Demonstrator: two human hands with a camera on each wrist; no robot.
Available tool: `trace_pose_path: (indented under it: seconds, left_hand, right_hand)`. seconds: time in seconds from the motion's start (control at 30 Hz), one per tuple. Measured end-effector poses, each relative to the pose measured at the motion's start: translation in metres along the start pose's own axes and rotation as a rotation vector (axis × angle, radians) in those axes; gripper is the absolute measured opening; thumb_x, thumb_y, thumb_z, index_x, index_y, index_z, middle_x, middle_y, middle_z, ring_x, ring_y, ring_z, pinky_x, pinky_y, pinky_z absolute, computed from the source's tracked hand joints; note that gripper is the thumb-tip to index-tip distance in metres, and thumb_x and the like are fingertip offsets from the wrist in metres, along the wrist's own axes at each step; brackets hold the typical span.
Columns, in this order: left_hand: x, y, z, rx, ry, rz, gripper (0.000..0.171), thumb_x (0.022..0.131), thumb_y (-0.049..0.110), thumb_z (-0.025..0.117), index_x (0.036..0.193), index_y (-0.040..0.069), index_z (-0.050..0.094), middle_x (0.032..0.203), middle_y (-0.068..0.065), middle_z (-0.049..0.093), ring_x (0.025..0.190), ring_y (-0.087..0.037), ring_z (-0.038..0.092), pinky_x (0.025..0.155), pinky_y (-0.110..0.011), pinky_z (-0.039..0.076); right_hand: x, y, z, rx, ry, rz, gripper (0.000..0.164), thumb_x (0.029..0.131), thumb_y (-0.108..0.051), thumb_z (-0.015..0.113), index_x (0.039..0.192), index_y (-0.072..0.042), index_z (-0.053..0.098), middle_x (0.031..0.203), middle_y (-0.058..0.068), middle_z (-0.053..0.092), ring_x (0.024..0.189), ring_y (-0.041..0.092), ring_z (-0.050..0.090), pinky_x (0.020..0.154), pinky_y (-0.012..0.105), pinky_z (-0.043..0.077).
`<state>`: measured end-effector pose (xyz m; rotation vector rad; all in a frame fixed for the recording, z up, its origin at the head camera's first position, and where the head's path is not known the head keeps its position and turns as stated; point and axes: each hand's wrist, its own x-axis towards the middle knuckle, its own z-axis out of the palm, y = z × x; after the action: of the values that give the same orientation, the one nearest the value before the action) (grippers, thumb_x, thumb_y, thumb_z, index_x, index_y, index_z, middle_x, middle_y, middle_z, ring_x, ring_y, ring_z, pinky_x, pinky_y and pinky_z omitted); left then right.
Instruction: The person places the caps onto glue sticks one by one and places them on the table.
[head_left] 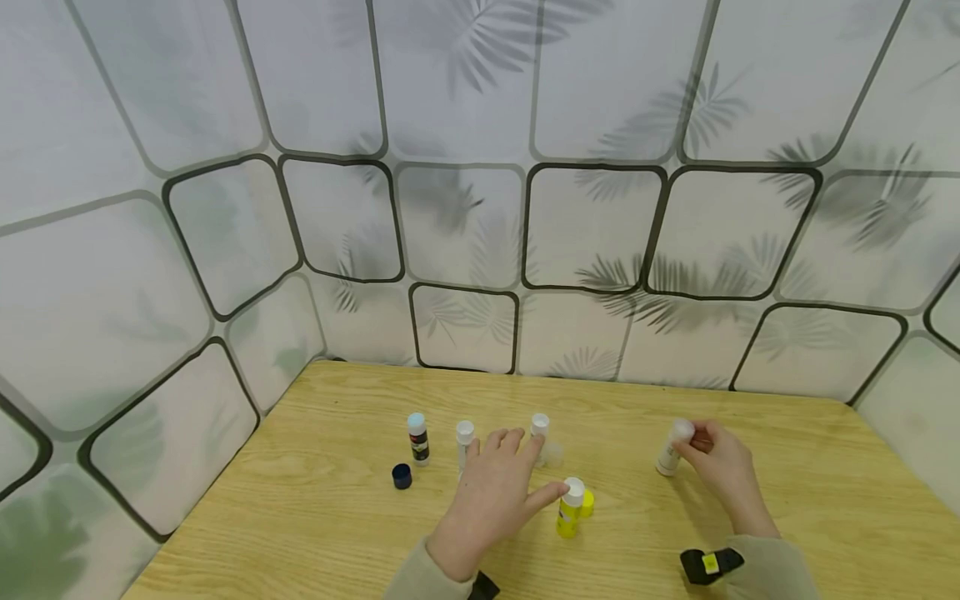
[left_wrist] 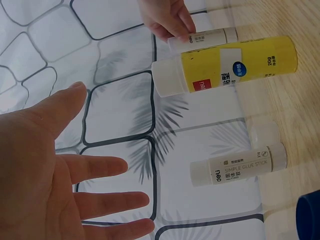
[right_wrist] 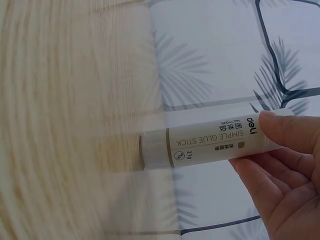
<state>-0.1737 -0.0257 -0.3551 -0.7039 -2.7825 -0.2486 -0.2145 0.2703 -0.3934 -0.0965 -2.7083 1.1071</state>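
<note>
My right hand pinches a white glue stick near its top between thumb and fingers, at the right of the table. That stick stands upright, its base right at the wood. My left hand is spread with straight fingers, palm down, above the middle of the table. Its thumb tip overlaps the white top of a yellow glue stick in the head view. Beyond its fingers stand two more white glue sticks, partly hidden by the hand. The left wrist view shows one white glue stick upright, apart from the fingers.
A dark-labelled glue stick with a light blue top stands at the left, a dark blue cap before it. A yellow cap lies beside the yellow stick; a clear cap sits farther back. A patterned curtain borders the wooden table.
</note>
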Motion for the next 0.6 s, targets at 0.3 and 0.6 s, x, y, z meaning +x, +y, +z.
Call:
trace_pose_path:
  seconds: [0.3, 0.6]
  left_hand:
    - [0.0003, -0.0002, -0.0002, 0.001, -0.006, 0.008, 0.065, 0.082, 0.063, 0.038, 0.128, 0.017, 0.048, 0.12, -0.007, 0.051, 0.11, -0.027, 0.045, 0.084, -0.051, 0.037]
    - [0.0004, 0.0005, -0.0011, 0.0, -0.013, 0.015, 0.064, 0.083, 0.062, 0.039, 0.127, 0.017, 0.049, 0.12, -0.007, 0.051, 0.11, -0.027, 0.045, 0.084, -0.052, 0.037]
  right_hand:
    - [0.0003, 0.0033, 0.0018, -0.005, -0.001, -0.013, 0.045, 0.087, -0.018, 0.057, 0.116, 0.013, 0.044, 0.11, 0.031, 0.049, 0.099, 0.043, 0.049, 0.075, 0.045, 0.046]
    - [0.0015, 0.0045, 0.0015, 0.008, -0.006, -0.043, 0.046, 0.088, -0.019, 0.055, 0.118, 0.013, 0.041, 0.112, 0.033, 0.047, 0.101, 0.044, 0.048, 0.078, 0.047, 0.044]
